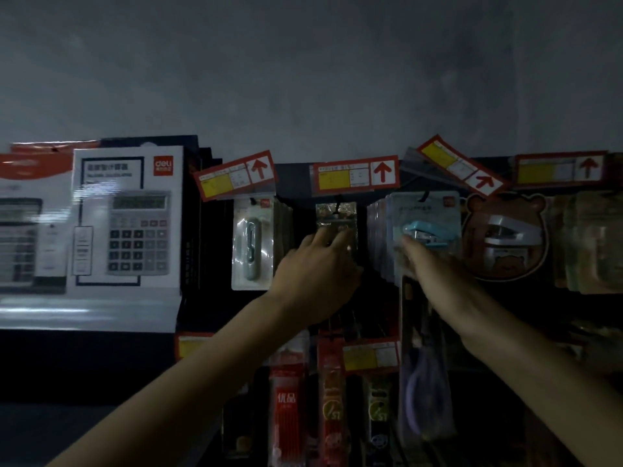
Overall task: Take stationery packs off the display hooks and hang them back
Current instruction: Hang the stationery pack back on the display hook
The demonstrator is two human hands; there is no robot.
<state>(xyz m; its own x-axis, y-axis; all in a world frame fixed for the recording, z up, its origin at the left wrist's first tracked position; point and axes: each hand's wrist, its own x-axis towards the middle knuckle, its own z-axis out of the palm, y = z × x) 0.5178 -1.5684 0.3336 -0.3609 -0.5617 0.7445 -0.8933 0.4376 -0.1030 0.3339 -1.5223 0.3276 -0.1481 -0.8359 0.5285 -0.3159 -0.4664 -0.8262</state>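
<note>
Calculator boxes [124, 217] far left, standing on shelf [87, 311]. To their right, upper hook row, left to right: blister pack [253, 242], small pack [336, 214], stapler pack [426, 227], bear-shaped pack [505, 237], further packs [593, 241] at right edge. Price tags [354, 175] in row above packs. Lower row beneath: pen pack [288, 399] left, scissors pack [424, 392] right, lower tag [369, 357] between. Left hand [317, 267] before small pack, fingertips on its lower half. Right hand [421, 261] at stapler pack's lower left corner, above scissors pack.
</note>
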